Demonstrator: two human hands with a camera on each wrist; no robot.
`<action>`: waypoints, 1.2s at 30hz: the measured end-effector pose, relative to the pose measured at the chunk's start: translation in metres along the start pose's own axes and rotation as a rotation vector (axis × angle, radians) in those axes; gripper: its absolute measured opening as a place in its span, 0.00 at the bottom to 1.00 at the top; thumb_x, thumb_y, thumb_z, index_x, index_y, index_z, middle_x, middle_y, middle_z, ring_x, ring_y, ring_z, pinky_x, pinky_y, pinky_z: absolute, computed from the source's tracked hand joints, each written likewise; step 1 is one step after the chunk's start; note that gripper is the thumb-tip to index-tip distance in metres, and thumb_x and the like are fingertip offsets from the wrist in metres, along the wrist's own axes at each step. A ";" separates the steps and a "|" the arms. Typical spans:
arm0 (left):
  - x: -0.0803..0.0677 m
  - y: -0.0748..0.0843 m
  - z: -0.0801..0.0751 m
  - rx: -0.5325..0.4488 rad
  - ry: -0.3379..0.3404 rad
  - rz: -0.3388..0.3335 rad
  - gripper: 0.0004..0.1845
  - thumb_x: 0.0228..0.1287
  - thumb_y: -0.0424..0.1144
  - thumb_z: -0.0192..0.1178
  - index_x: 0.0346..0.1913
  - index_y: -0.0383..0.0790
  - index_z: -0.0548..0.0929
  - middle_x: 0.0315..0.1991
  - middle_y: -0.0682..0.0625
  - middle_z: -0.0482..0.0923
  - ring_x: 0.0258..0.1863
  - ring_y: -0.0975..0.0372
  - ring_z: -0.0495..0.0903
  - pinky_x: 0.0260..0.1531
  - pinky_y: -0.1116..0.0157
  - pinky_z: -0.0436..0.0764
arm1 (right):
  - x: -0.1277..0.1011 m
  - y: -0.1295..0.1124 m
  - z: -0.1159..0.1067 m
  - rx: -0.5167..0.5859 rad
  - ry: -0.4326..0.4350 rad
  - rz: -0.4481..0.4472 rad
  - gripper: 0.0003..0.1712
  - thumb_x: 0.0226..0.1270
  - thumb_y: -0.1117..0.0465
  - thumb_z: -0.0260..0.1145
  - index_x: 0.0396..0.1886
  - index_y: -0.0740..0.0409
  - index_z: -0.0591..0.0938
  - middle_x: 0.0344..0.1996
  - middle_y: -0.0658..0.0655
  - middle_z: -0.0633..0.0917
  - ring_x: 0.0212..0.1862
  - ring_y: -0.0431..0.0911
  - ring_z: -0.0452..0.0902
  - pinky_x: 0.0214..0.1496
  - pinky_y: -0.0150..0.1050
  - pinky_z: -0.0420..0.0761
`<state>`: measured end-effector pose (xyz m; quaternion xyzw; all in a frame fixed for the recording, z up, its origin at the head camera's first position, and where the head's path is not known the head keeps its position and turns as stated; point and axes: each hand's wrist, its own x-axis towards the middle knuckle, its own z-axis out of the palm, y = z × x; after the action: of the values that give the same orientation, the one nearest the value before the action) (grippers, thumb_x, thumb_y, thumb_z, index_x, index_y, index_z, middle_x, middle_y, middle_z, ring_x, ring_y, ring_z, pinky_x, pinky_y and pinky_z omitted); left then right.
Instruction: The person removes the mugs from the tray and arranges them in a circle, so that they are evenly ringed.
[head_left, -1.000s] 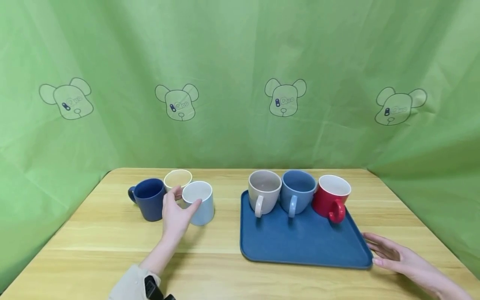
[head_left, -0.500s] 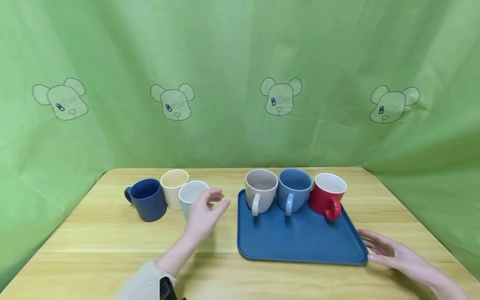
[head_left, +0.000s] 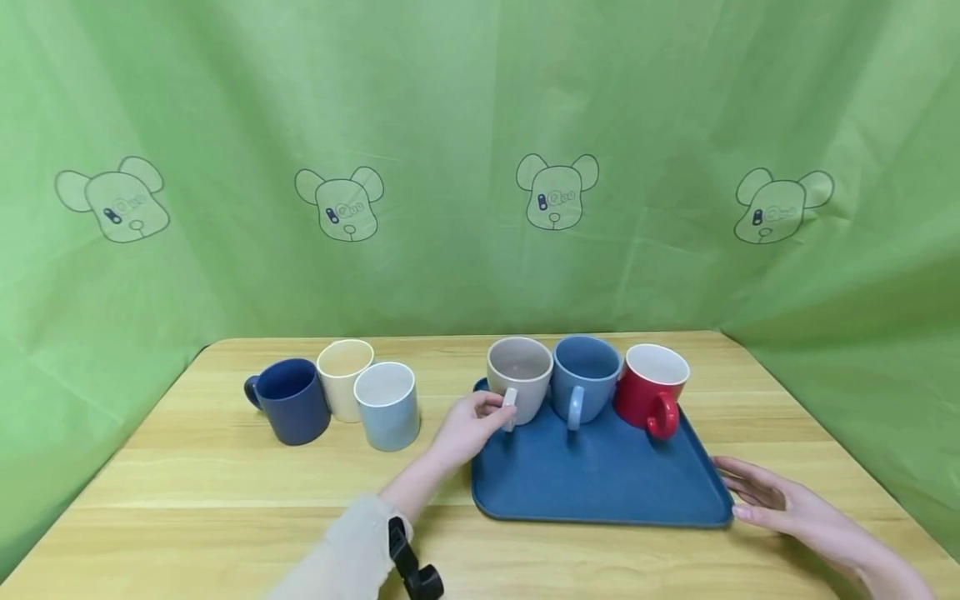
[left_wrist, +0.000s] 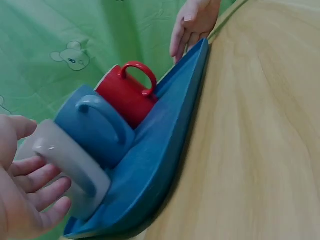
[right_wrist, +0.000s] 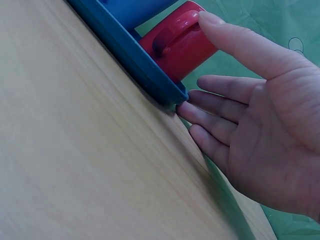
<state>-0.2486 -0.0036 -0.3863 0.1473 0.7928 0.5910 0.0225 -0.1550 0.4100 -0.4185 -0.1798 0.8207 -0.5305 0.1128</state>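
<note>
My left hand [head_left: 471, 429] reaches to the grey-beige mug [head_left: 531, 385] at the tray's left end. In the left wrist view its fingers [left_wrist: 42, 182] lie loosely beside that mug's handle [left_wrist: 62, 165], not wrapped round it; whether they touch it I cannot tell. A blue mug [head_left: 587, 375] and a red mug [head_left: 651, 387] with a white inside stand in a row beside it, handles toward me. All three are upright on the blue tray [head_left: 600, 492]. At the tray's right edge rests my right hand [head_left: 780, 508], fingers extended, the fingertips at the rim.
Left of the tray a dark blue mug [head_left: 296, 408], a cream mug [head_left: 343, 375] and a light blue mug [head_left: 388, 412] stand close together on the wooden table [head_left: 225, 517]. A green curtain [head_left: 450, 275] hangs behind the table's far edge.
My left hand has let go of the light blue mug and moved right to the grey-beige mug. The light blue mug stays by the cream one. My right hand keeps its place by the tray.
</note>
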 end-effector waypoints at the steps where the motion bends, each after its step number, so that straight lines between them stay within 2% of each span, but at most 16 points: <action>1: 0.001 -0.001 0.003 -0.011 -0.002 -0.001 0.17 0.62 0.44 0.60 0.43 0.32 0.79 0.35 0.47 0.79 0.35 0.60 0.75 0.38 0.64 0.75 | 0.000 0.000 0.000 0.001 -0.004 0.004 0.32 0.70 0.70 0.48 0.68 0.76 0.48 0.58 0.29 0.68 0.57 0.23 0.62 0.51 0.24 0.69; 4: 0.004 -0.003 0.012 -0.068 0.004 -0.013 0.14 0.63 0.43 0.59 0.39 0.31 0.80 0.32 0.48 0.80 0.31 0.62 0.73 0.34 0.66 0.73 | 0.001 -0.001 -0.001 -0.003 -0.005 0.010 0.32 0.70 0.70 0.49 0.68 0.76 0.48 0.58 0.29 0.68 0.57 0.23 0.62 0.51 0.24 0.69; 10: 0.006 -0.006 0.024 -0.213 0.049 -0.056 0.15 0.67 0.43 0.54 0.38 0.31 0.80 0.31 0.46 0.82 0.33 0.62 0.76 0.37 0.64 0.76 | 0.003 -0.002 0.000 -0.009 -0.008 0.007 0.32 0.70 0.70 0.48 0.68 0.76 0.48 0.58 0.29 0.68 0.57 0.23 0.62 0.51 0.25 0.69; 18: 0.007 -0.006 0.031 -0.291 0.161 -0.045 0.19 0.70 0.44 0.50 0.35 0.29 0.79 0.26 0.43 0.82 0.30 0.63 0.78 0.33 0.64 0.76 | 0.005 -0.003 0.000 -0.003 -0.010 -0.003 0.31 0.71 0.70 0.48 0.67 0.77 0.48 0.58 0.29 0.68 0.57 0.23 0.63 0.51 0.24 0.69; 23: 0.007 -0.004 0.031 -0.346 0.236 -0.073 0.19 0.68 0.44 0.52 0.29 0.28 0.78 0.18 0.49 0.78 0.24 0.65 0.75 0.29 0.65 0.74 | 0.006 -0.001 0.001 -0.006 -0.004 -0.003 0.31 0.71 0.70 0.48 0.67 0.77 0.48 0.58 0.29 0.68 0.57 0.23 0.63 0.51 0.24 0.69; 29: 0.001 -0.002 0.030 -0.400 0.255 -0.097 0.19 0.66 0.43 0.54 0.27 0.27 0.77 0.15 0.53 0.73 0.20 0.66 0.72 0.25 0.66 0.73 | 0.004 0.000 0.001 -0.014 0.002 0.007 0.31 0.71 0.70 0.48 0.68 0.76 0.48 0.58 0.29 0.68 0.57 0.23 0.63 0.51 0.24 0.69; 36: -0.015 0.009 0.025 -0.489 0.233 -0.093 0.19 0.67 0.42 0.53 0.28 0.25 0.77 0.15 0.54 0.72 0.20 0.65 0.74 0.26 0.67 0.72 | 0.002 0.001 -0.001 -0.031 0.003 0.016 0.30 0.72 0.69 0.46 0.67 0.77 0.48 0.58 0.28 0.68 0.57 0.23 0.63 0.50 0.25 0.70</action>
<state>-0.2272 0.0177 -0.3875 0.0320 0.6297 0.7762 -0.0069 -0.1578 0.4102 -0.4194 -0.1743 0.8302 -0.5172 0.1130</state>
